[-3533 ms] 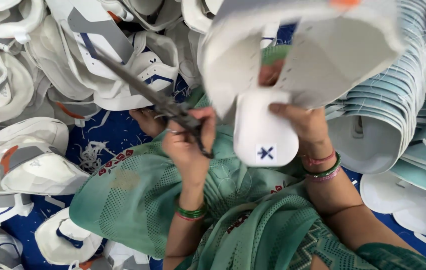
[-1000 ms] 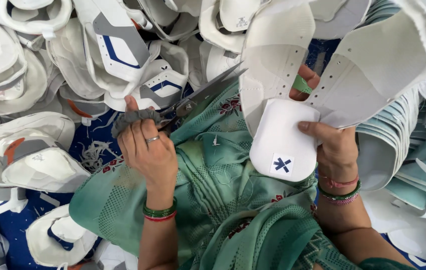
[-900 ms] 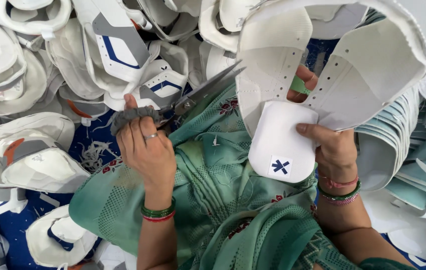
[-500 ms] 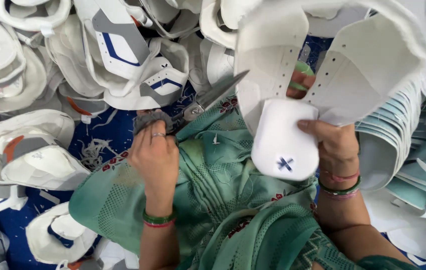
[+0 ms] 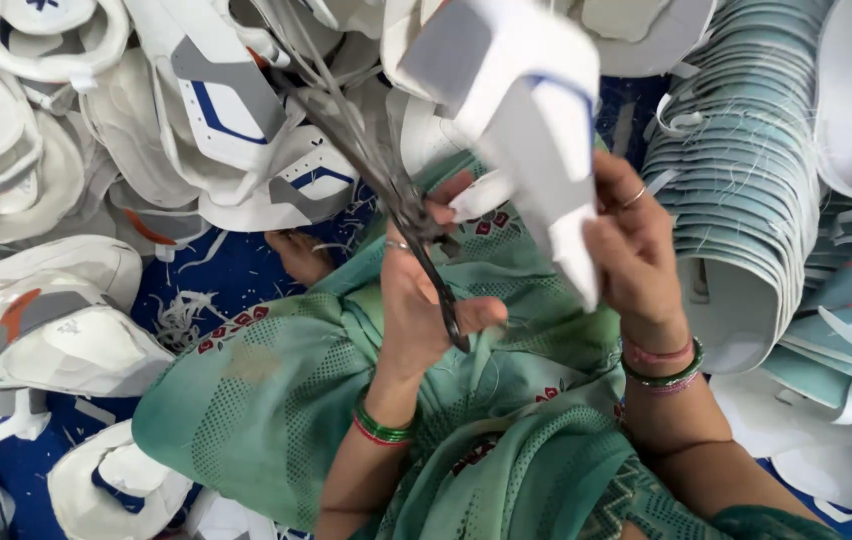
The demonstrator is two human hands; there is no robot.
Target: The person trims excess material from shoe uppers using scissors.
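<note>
Raised since the earlier frame: scissors (image 5: 386, 190) and white shoe upper (image 5: 521, 120), now turned and blurred.

Left hand (image 5: 426, 310) grips the scissor handles, blades running toward 11 o'clock, long axis 5-to-11. Right hand (image 5: 636, 250) clasps the upper, which lies at 1 o'clock from the left hand, its tongue hanging toward 6. Stacked teal uppers (image 5: 746, 200) stand at 3 o'clock; white uppers with blue and orange patches (image 5: 226, 110) at 10.
</note>
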